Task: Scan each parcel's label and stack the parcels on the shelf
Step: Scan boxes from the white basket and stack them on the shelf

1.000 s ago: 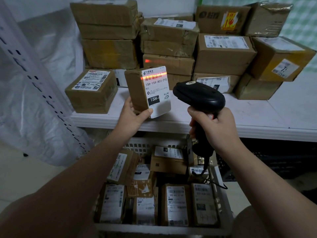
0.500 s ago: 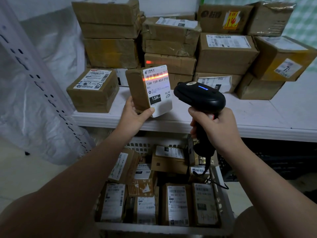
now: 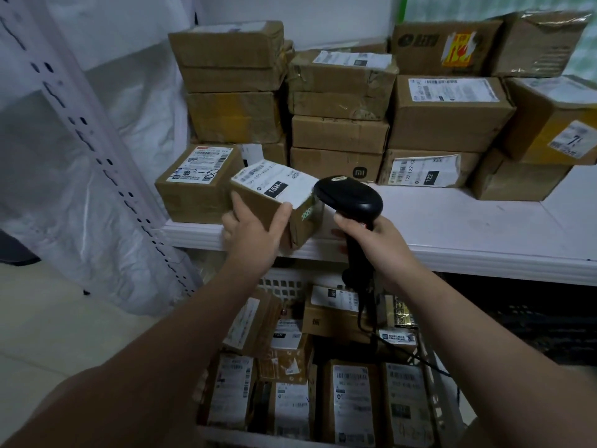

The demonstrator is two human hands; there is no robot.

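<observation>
My left hand point(image 3: 255, 231) grips a small brown parcel point(image 3: 277, 202) with a white label marked 15H facing up, tilted over the front edge of the white shelf point(image 3: 452, 227). It sits right beside another labelled parcel point(image 3: 198, 182) at the shelf's left end. My right hand point(image 3: 371, 240) holds a black handheld scanner point(image 3: 350, 197) by its handle, its head just right of the parcel. No red scan line shows on the label.
Stacked cardboard parcels point(image 3: 339, 101) fill the back of the shelf. Below, a white plastic crate point(image 3: 284, 282) holds several labelled parcels point(image 3: 350, 402). A perforated white shelf post point(image 3: 97, 150) slants at left, with white sheeting behind it. The scanner cable point(image 3: 403, 350) trails into the crate.
The parcel has tipped from upright, label toward me, to label-up and dropped toward the shelf's front edge. The red scan line and the scanner's blue light are gone. My head moved closer.
</observation>
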